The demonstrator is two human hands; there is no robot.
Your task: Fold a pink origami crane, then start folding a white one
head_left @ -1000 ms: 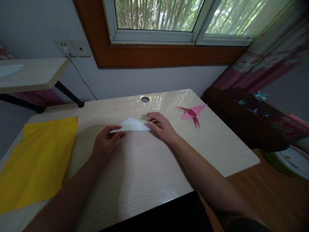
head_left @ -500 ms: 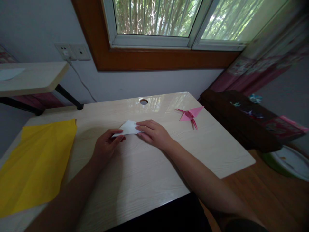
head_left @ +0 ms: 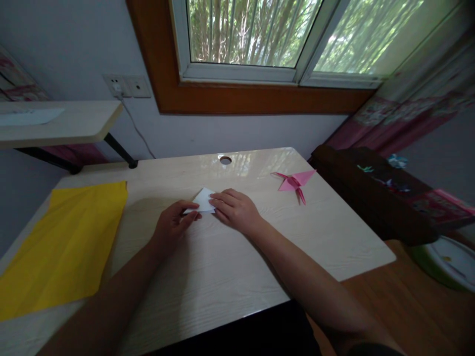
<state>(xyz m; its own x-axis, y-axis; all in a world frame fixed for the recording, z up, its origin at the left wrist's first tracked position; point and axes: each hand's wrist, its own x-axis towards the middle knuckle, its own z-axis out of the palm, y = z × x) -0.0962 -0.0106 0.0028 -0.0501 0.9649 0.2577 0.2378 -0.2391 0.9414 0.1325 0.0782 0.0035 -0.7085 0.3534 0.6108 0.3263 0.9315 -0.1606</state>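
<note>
A small folded piece of white paper [head_left: 205, 200] lies between my hands over the middle of the desk, its peak pointing away from me. My left hand [head_left: 175, 222] pinches the paper's left corner between thumb and fingers. On the right side, my right hand [head_left: 236, 210] lies over the paper with its fingers together, pressing on it; the thumb is partly hidden beneath. The paper's right end is covered by those fingers. Beyond my right hand sits a pink origami crane [head_left: 294, 182], not touched by either hand.
A large yellow sheet [head_left: 77, 242] covers the desk's left side. A raised shelf [head_left: 92, 121] on black legs stands at the back left. The desk [head_left: 319, 237] has a round cable hole [head_left: 225, 160] near its back edge. A dark brown cabinet [head_left: 356, 193] stands at right.
The whole view has shifted slightly, so things appear a little further right and lower. My hands have come slightly closer together on the white paper; both keep their hold.
</note>
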